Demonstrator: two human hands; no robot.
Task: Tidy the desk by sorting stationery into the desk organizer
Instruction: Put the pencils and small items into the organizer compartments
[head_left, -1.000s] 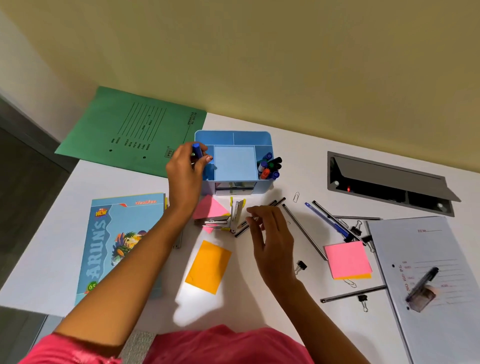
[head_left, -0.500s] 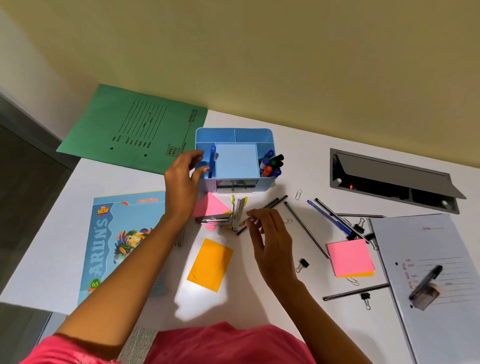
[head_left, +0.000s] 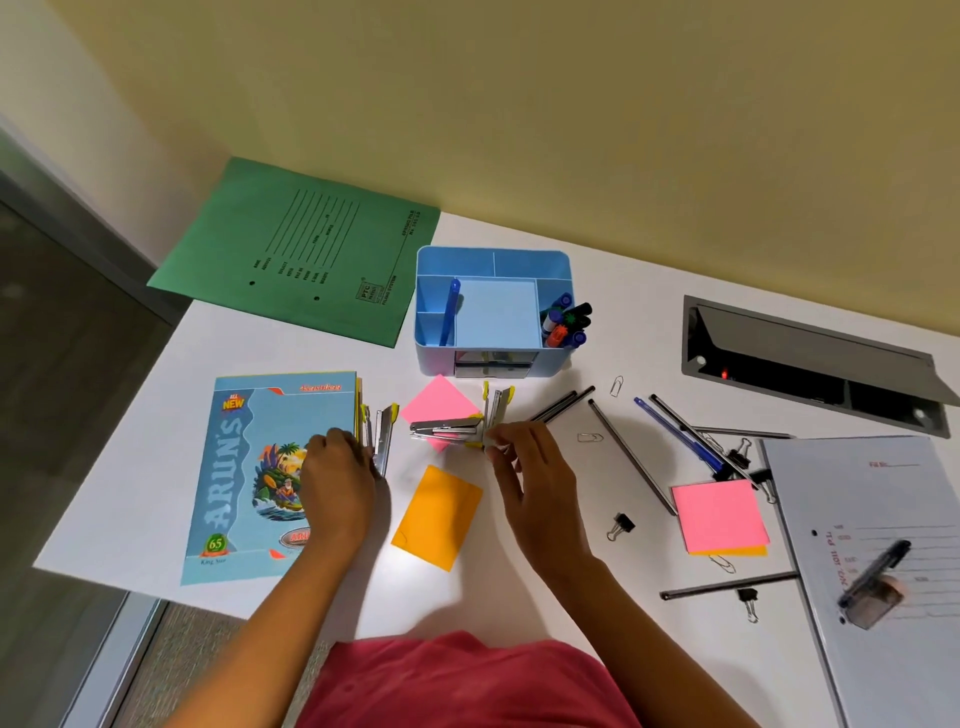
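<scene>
Scene: a person seen from above, working at a white desk (head_left: 291, 358) scattered with stationery.
Left hand (head_left: 337, 478): fingers curled around the near end of the stapler by the book (head_left: 383, 439), which lies against the right edge of a blue book (head_left: 249, 467).
Right hand (head_left: 530, 467): fingers bent, with the fingertips seemingly pinching the near end of the middle stapler (head_left: 496, 408). A flat stapler (head_left: 447, 427) meets it there, so the exact hold is hard to tell.
Flat stapler: lies crosswise on a pink sticky note (head_left: 441, 402), between the two hands.
Desk organizer (head_left: 493, 257): blue, standing beyond both hands near the wall. A blue pen (head_left: 449, 312) stands in a left compartment and markers (head_left: 566, 322) in a right one.
Direction: the organizer lies straight ahead, away from the person.
Long axis: both held staplers point away from the person, toward the organizer.
Nearer hand: the right. Its stapler sits just in front of the organizer's drawer side, while the left hand's stapler is off to the left and further back.
Likely next move: lifting the staplers forward into a free compartment.
</scene>
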